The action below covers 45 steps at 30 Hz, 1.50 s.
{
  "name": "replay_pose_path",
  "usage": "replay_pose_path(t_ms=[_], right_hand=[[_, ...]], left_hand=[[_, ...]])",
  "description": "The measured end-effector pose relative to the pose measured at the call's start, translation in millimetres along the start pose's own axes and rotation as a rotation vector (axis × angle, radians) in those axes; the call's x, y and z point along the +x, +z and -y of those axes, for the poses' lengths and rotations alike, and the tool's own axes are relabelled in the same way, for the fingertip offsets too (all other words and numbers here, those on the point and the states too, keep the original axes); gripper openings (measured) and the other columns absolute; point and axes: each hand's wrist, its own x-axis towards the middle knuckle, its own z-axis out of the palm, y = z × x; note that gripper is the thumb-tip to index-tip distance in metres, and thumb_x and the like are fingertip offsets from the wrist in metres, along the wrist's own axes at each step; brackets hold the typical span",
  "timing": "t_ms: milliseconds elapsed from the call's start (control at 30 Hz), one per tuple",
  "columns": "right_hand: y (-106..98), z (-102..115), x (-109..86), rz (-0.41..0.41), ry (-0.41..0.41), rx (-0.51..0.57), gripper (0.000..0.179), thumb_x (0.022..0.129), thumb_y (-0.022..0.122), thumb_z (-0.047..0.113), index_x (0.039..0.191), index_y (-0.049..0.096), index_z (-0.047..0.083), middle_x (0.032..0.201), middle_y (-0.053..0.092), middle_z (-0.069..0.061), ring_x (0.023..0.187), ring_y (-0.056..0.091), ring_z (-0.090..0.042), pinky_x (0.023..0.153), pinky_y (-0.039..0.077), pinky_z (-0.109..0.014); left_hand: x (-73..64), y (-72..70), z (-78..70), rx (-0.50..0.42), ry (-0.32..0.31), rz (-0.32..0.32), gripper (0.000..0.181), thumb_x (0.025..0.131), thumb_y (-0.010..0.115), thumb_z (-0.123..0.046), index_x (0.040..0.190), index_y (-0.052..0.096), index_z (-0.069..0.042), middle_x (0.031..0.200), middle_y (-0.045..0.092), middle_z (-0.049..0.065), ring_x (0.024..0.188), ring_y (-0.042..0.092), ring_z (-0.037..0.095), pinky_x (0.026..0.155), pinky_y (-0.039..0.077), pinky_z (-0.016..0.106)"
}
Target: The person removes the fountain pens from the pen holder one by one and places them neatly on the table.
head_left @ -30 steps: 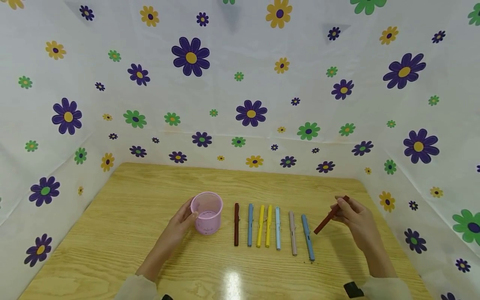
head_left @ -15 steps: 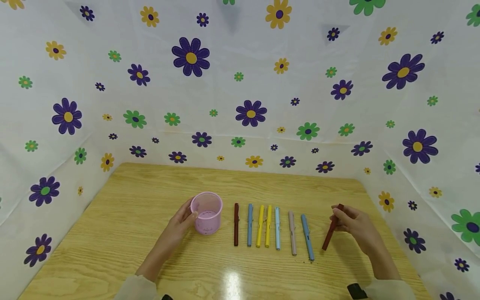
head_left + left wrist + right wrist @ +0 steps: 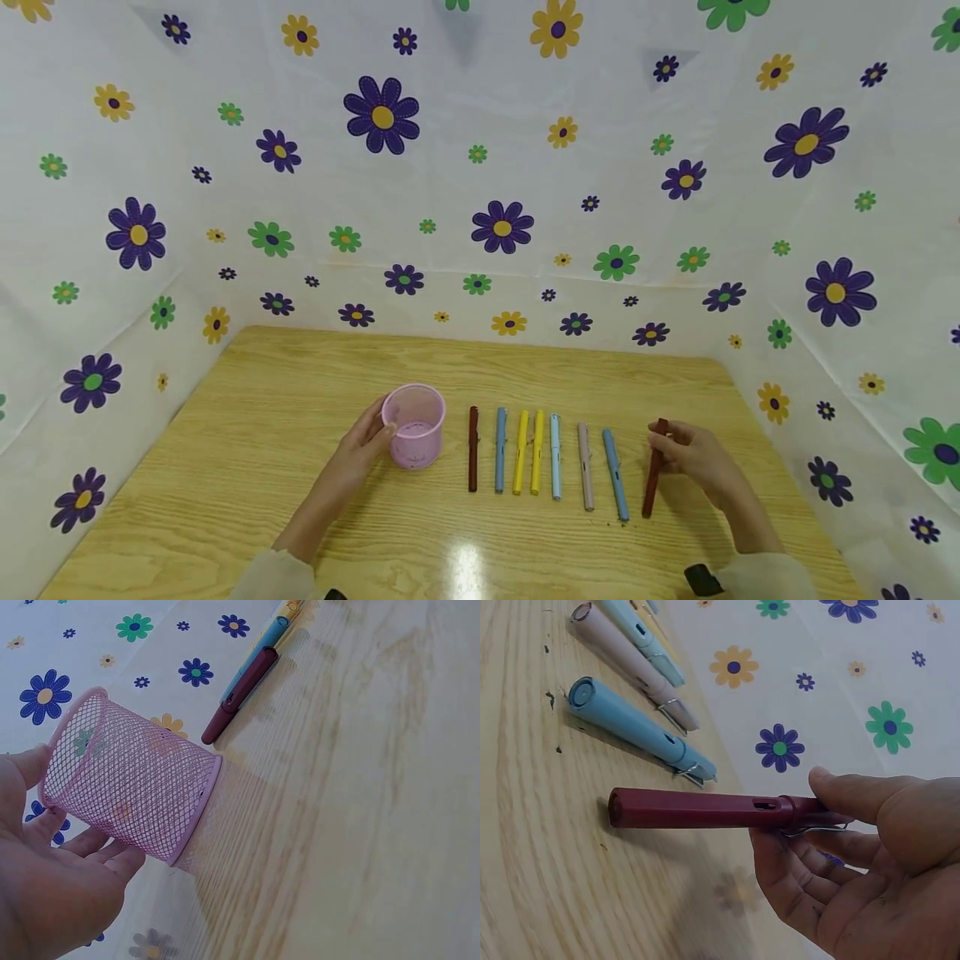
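Observation:
My left hand [image 3: 363, 446] holds a pink mesh pen cup [image 3: 417, 452] by its side, with the thumb near the rim. The cup stands upright on the table, and no pens show inside it. At the right, my right hand [image 3: 701, 462] pinches a dark red pen [image 3: 652, 487] near its clip end. In the right wrist view this capped pen [image 3: 690, 808] has its blunt end low over the wood; whether it touches is unclear. Just left of it lies a blue pen [image 3: 616, 477], slightly slanted.
Between cup and right hand runs a row of pens: another dark red pen [image 3: 473, 450], a blue one [image 3: 500, 452], two yellow ones, a light blue pen [image 3: 556, 458] and a mauve pen [image 3: 586, 468]. Dark specks lie by the row's near right end. Flowered cloth [image 3: 450, 192] walls the table.
My right hand has come down and nearer with the dark red pen, then slightly left. The pen has turned from slanted to nearly in line with the row. Left hand and cup stay put.

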Motion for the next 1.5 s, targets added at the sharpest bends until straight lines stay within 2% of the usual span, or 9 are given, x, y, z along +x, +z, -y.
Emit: replay_pose_path(t_ms=[233, 500, 633, 800, 1100, 1500], right_hand=[[8, -3, 5.5, -0.022, -0.005, -0.086, 0.037, 0.107, 0.059, 0.018, 0.120, 0.058, -0.017, 0.090, 0.066, -0.013, 0.081, 0.070, -0.025, 0.075, 0.063, -0.039], [18, -8, 13.4, -0.076, 0.019, -0.180, 0.051, 0.105, 0.063, 0.018, 0.134, 0.050, -0.022, 0.092, 0.068, -0.014, 0.080, 0.066, -0.020, 0.069, 0.061, -0.034], [23, -8, 16.3, -0.120, -0.003, -0.290, 0.049, 0.103, 0.066, 0.017, 0.129, 0.054, -0.023, 0.087, 0.068, -0.013, 0.075, 0.063, -0.020, 0.063, 0.057, -0.029], [29, -8, 18.3, -0.160, -0.027, -0.400, 0.048, 0.101, 0.068, 0.021, 0.123, 0.059, -0.021, 0.088, 0.070, -0.015, 0.072, 0.060, -0.019, 0.061, 0.051, -0.029], [37, -13, 20.0, -0.198, -0.018, -0.458, 0.049, 0.100, 0.070, 0.027, 0.117, 0.063, -0.018, 0.095, 0.071, -0.021, 0.079, 0.064, -0.026, 0.064, 0.054, -0.037], [46, -9, 17.0, -0.240, 0.011, -0.470, 0.047, 0.099, 0.070, 0.025, 0.117, 0.063, -0.018, 0.104, 0.070, -0.032, 0.089, 0.070, -0.040, 0.071, 0.060, -0.049]], left_hand=[[-0.4, 0.1, 0.8, 0.004, -0.002, -0.006, 0.069, 0.110, 0.052, -0.032, 0.166, 0.018, -0.009, 0.169, 0.021, 0.018, 0.156, 0.018, 0.036, 0.123, 0.020, 0.054], [-0.8, 0.6, -0.7, -0.007, -0.007, -0.003, 0.068, 0.110, 0.052, -0.031, 0.166, 0.019, -0.009, 0.169, 0.021, 0.019, 0.156, 0.017, 0.036, 0.123, 0.019, 0.055], [-0.2, 0.8, -1.0, -0.013, -0.002, -0.002, 0.068, 0.110, 0.052, -0.030, 0.166, 0.019, -0.009, 0.168, 0.022, 0.019, 0.156, 0.018, 0.035, 0.124, 0.019, 0.055], [-0.2, 0.7, -1.1, -0.009, 0.001, -0.003, 0.068, 0.110, 0.051, -0.030, 0.165, 0.018, -0.008, 0.168, 0.021, 0.020, 0.156, 0.018, 0.035, 0.124, 0.020, 0.054], [-0.2, 0.9, -1.0, -0.016, 0.004, -0.001, 0.068, 0.111, 0.051, -0.029, 0.166, 0.017, -0.007, 0.169, 0.019, 0.020, 0.156, 0.016, 0.036, 0.123, 0.020, 0.053], [-0.5, 0.7, 1.1, 0.012, 0.007, -0.006, 0.069, 0.111, 0.051, -0.031, 0.166, 0.017, -0.008, 0.169, 0.020, 0.019, 0.156, 0.018, 0.037, 0.123, 0.020, 0.054]])
